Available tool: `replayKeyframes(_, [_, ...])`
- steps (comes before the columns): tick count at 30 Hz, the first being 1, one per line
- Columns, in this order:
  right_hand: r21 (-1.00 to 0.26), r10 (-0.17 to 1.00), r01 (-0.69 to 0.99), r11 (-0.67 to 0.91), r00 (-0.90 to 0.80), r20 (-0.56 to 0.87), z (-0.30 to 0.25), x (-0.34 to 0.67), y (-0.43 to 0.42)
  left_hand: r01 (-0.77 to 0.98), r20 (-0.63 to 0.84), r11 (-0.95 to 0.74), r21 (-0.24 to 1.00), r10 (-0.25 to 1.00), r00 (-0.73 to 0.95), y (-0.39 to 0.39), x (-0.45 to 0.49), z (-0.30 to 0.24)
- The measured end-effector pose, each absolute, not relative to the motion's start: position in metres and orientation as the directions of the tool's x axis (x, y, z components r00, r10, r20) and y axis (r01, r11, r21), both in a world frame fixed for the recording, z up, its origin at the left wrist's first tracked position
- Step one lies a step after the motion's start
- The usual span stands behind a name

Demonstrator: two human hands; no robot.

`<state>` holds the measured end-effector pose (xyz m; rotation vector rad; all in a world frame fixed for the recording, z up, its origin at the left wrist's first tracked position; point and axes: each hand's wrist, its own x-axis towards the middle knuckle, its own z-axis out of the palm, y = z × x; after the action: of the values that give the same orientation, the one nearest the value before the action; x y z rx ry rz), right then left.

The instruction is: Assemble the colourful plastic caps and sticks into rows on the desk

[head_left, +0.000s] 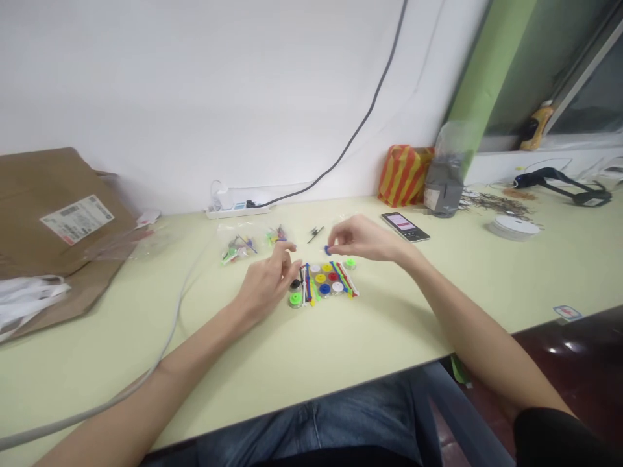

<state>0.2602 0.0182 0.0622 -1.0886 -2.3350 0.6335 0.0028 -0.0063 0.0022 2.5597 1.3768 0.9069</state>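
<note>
**Blue disc [328, 250] in the right hand [363, 239], nine more on the table [370, 331]**

Nearest on the left sat one green disc [295, 299], with one black disc [294, 284] just behind it. Beside these lay a first bundle of coloured sticks [308, 285], then six discs [332, 277] in three rows of two: blue and white in front, yellow and red in the middle, white and yellow behind. A second bundle of sticks [344, 279] slanted along their right side, and another green disc [350, 263] sat just right of its far end. The sticks overlapped too much to count.

The left hand [265, 282] was beside the first bundle, thumb and forefinger parted, its grip released. Just beyond the six discs, the right hand pinched the blue disc between thumb and fingers.

Farther back lay two clear bags [238, 245] of coloured parts, some black sticks [315, 233] and one phone [405, 226]. Along the wall were one power strip [238, 211], one striped bag [403, 175] and one grey bag [444, 188].
</note>
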Motion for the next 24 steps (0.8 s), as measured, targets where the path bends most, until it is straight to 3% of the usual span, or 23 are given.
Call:
replayKeyframes(2, [-0.491,0.848,0.715,0.497,-0.521,0.099,0.068,0.279,0.022,0.772,0.429,-0.550,0.319,0.810,0.400,-0.004,0.002,0.003])
replayKeyframes(6, [-0.360,0.825,0.876,0.322,-0.446,-0.347,0.065,0.296,0.028,0.868,0.383,-0.448,0.215,0.856,0.347,0.002,-0.002,0.003])
replayKeyframes(8, [-0.335,0.804,0.901,0.275,-0.407,-0.434,0.059,0.294,0.030,0.903,0.355,-0.397,0.164,0.878,0.321,0.004,-0.004,0.003])
replayKeyframes(14, [-0.419,0.767,0.883,0.211,-0.415,-0.489,0.054,0.286,0.034,0.938,0.241,-0.339,0.064,0.918,0.316,0.012,-0.010,-0.003])
replayKeyframes(24, [-0.475,0.800,0.844,0.247,-0.455,-0.391,0.045,0.289,0.041,0.937,0.180,-0.345,0.048,0.926,0.332,0.012,-0.010,-0.002])
